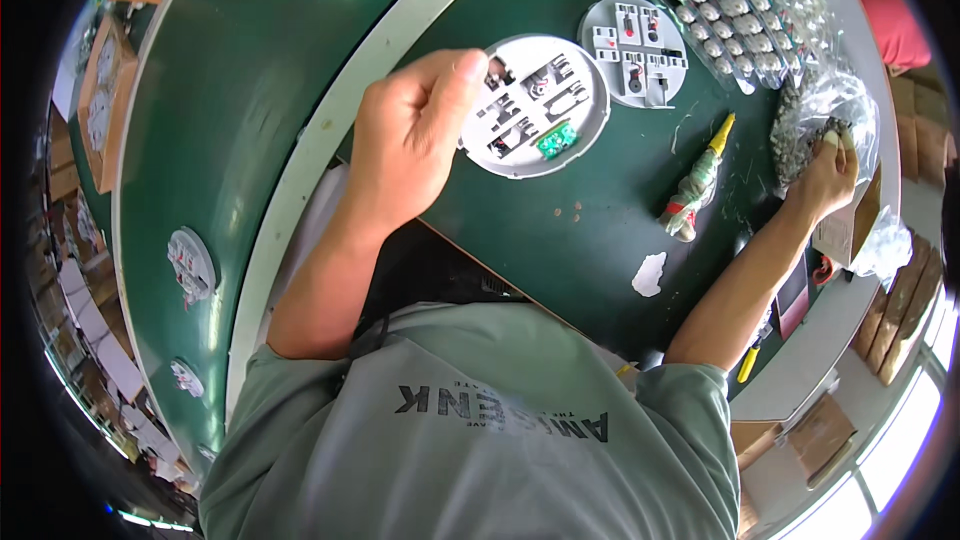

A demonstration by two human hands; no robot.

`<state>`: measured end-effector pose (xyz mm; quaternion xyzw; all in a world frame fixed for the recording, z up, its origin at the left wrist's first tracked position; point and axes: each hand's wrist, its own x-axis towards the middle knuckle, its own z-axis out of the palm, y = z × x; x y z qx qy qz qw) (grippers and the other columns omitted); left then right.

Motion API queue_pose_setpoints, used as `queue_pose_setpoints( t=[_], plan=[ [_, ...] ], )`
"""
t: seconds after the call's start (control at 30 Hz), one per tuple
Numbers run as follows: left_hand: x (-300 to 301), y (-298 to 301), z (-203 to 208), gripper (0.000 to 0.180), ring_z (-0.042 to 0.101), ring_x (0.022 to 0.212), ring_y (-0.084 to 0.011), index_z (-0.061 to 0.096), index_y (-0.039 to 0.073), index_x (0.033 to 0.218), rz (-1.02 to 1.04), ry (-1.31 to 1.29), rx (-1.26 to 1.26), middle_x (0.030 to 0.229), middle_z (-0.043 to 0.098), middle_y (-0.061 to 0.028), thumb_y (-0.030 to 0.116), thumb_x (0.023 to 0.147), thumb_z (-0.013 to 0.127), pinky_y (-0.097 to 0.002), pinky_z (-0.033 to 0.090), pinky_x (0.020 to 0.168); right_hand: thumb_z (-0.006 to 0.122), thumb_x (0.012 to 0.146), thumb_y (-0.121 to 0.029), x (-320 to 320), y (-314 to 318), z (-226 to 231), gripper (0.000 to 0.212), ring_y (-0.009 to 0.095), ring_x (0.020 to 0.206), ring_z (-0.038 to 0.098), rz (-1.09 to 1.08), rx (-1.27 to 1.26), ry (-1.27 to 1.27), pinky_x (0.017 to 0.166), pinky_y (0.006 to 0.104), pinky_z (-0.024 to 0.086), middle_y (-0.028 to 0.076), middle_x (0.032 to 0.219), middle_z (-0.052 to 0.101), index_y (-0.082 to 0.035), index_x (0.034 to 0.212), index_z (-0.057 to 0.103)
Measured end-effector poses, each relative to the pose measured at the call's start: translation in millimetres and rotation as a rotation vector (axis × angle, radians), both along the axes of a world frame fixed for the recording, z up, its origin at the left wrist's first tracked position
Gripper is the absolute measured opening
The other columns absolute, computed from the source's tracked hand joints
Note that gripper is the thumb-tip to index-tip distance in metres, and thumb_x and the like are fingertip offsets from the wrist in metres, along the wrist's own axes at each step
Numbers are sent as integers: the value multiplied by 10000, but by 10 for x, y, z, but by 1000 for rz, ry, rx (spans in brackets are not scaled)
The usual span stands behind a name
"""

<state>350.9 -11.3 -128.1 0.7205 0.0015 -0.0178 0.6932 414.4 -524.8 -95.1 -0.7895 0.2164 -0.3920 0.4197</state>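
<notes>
My left hand (405,145) grips a round white plastic housing (540,105) by its left edge, thumb on top. The housing has moulded slots, some metal parts and a small green circuit board (556,140) near its lower edge. At the right, my right hand (826,180) reaches into a clear plastic bag (850,95) of small greyish parts (793,130). Its fingers are bent together among the parts, and what they pinch is too small to make out. Another round housing (633,55), light grey with red bits, lies on the bench beyond the held one.
Clear trays of silvery domes (725,0) fill the back right. On the green bench lie a wrapped, yellow-tipped squeeze bottle (693,190) and a white scrap (649,275). A yellow-handled tool (748,363) is by my right elbow. At left, a green conveyor belt (240,90) carries housings (191,265).
</notes>
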Motion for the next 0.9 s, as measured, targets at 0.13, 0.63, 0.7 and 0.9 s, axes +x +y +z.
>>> queue_pose_setpoints(
  t=[0.13, 0.63, 0.7, 0.9],
  plan=[
    [27, -14, -22, 421, 459, 663, -47, 742, -41, 1030, 31, 49, -40, 711, 556, 26, 338, 1135, 591, -274, 394, 579, 765, 964, -1, -1, -12, -5, 341, 204, 951, 722, 65, 86, -65, 833, 275, 612, 148, 1146, 738, 43, 1287, 670],
    [59, 31, -143, 445, 449, 660, -62, 750, -38, 1039, -17, 12, -80, 704, 544, 26, 371, 1129, 598, -277, 395, 594, 801, 955, -34, -8, 118, -27, 285, 174, 915, 711, 60, 30, 41, 831, 261, 599, 96, 1074, 751, 29, 1220, 718],
    [63, 43, -151, 446, 460, 668, -62, 751, -39, 1045, -20, 15, -63, 711, 557, 23, 371, 1129, 598, -276, 402, 599, 794, 959, -25, -5, 136, -42, 283, 171, 915, 709, 41, 25, 47, 827, 255, 593, 96, 1072, 752, 27, 1226, 719],
    [65, 60, -159, 429, 539, 737, -61, 750, -43, 1108, -59, 10, -62, 811, 647, 0, 348, 1141, 574, -259, 455, 663, 777, 966, -9, -29, 120, -59, 276, 168, 909, 710, 31, 32, 37, 825, 251, 590, 91, 1065, 752, 23, 1233, 718]
  ],
)
